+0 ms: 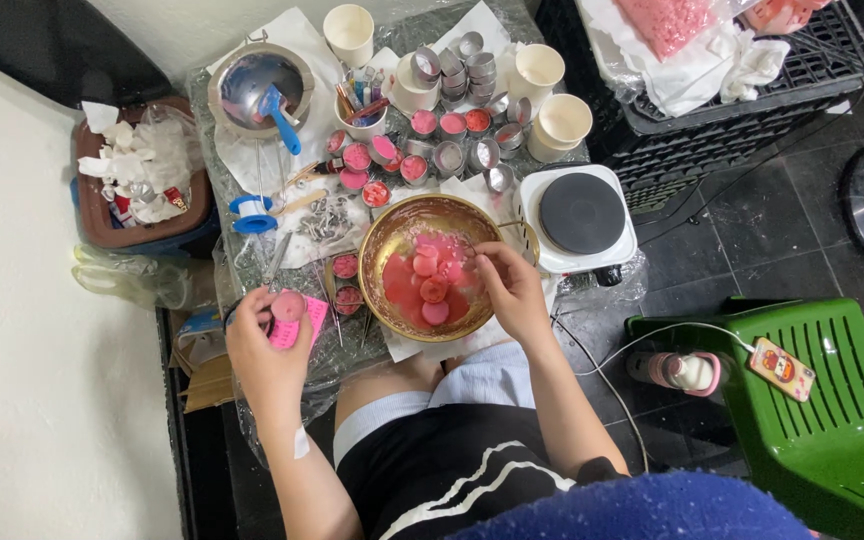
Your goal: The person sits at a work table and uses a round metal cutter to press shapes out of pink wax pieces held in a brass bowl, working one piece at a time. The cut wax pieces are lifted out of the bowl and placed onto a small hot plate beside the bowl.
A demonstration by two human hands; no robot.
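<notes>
Head view is showing a person seated over a cluttered table, the right hand (512, 290) reaching into a gold bowl (377, 245) with fingers pinched together above the pink wax discs (430, 285), though whether it is actually gripping anything cannot be told. The discs are lying just left of and below those fingertips, inside the bowl, nearer the right hand than the left. The left hand (264, 350) is curling closed around one round pink disc (288, 306), holding it just beside the bowl's left rim.
</notes>
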